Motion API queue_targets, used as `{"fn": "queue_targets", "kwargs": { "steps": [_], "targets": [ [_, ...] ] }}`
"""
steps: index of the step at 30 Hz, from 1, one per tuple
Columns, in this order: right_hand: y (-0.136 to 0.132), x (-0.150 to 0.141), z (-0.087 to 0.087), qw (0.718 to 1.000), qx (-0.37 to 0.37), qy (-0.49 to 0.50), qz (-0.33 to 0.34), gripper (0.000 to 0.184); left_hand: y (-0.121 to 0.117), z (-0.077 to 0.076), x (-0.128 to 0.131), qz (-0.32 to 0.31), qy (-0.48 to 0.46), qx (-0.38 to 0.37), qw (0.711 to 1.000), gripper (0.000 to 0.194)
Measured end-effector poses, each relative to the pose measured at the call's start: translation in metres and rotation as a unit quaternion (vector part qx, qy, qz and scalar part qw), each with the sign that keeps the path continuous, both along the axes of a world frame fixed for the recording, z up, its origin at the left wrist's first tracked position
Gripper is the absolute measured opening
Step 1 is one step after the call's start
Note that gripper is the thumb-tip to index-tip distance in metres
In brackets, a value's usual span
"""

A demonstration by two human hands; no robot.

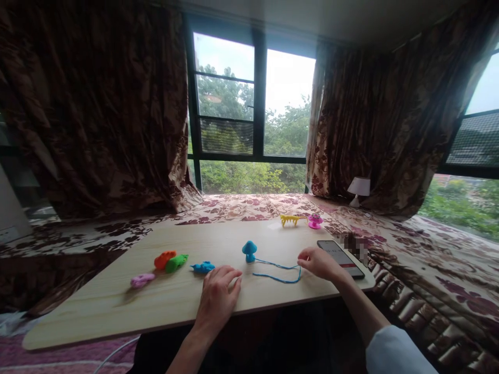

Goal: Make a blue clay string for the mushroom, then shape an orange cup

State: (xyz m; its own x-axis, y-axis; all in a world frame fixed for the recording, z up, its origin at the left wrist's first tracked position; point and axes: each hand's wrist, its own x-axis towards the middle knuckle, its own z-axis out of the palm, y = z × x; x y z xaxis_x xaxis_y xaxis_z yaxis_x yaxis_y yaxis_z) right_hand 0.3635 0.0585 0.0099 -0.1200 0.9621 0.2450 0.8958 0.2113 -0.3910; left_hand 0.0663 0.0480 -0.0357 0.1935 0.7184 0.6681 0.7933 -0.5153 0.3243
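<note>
My right hand (pixel 317 261) is closed in a pinch at the bend of a thin blue strand (pixel 278 279). The strand lies in a loop on the table; one end reaches the base of a blue mushroom-shaped figure (pixel 249 250), which stands upright. My left hand (pixel 220 286) rests palm down on the wooden tabletop, its fingers stretched out and holding nothing. Just beyond and left of its knuckles lies a small blue modelled piece (pixel 202 267), close to the hand; whether they touch I cannot tell.
On the table's left lie orange (pixel 164 259), green (pixel 176 263) and pink (pixel 142 280) pieces. A yellow legged figure (pixel 289 221) and a magenta piece (pixel 315 221) stand at the far edge. A phone (pixel 343 259) lies by my right hand. A lamp (pixel 358 188) stands beyond.
</note>
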Motion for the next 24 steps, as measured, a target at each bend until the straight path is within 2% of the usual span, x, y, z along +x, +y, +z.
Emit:
{"fn": "queue_targets", "kwargs": {
  "steps": [5, 10, 15, 21, 24],
  "targets": [
    [0.005, -0.01, -0.006, 1.0, -0.012, -0.004, -0.011, 0.015, 0.006, 0.008, 0.011, -0.013, 0.024, -0.023, 0.999, 0.021],
    [-0.011, -0.015, -0.001, 0.999, 0.034, 0.011, -0.021, 0.023, 0.017, 0.013, 0.029, -0.021, 0.045, -0.056, 0.997, 0.02],
    [-0.026, -0.022, -0.002, 0.998, 0.06, 0.022, 0.001, 0.018, 0.022, 0.017, 0.039, -0.027, 0.068, -0.075, 0.995, 0.015],
    [-0.037, -0.034, -0.001, 0.996, 0.08, 0.039, 0.027, 0.017, 0.009, 0.025, 0.041, -0.055, 0.09, -0.076, 0.991, 0.015],
    [-0.047, -0.037, -0.002, 0.994, 0.093, 0.056, 0.021, 0.018, -0.003, 0.028, 0.029, -0.067, 0.096, -0.082, 0.99, 0.018]
  ]
}}
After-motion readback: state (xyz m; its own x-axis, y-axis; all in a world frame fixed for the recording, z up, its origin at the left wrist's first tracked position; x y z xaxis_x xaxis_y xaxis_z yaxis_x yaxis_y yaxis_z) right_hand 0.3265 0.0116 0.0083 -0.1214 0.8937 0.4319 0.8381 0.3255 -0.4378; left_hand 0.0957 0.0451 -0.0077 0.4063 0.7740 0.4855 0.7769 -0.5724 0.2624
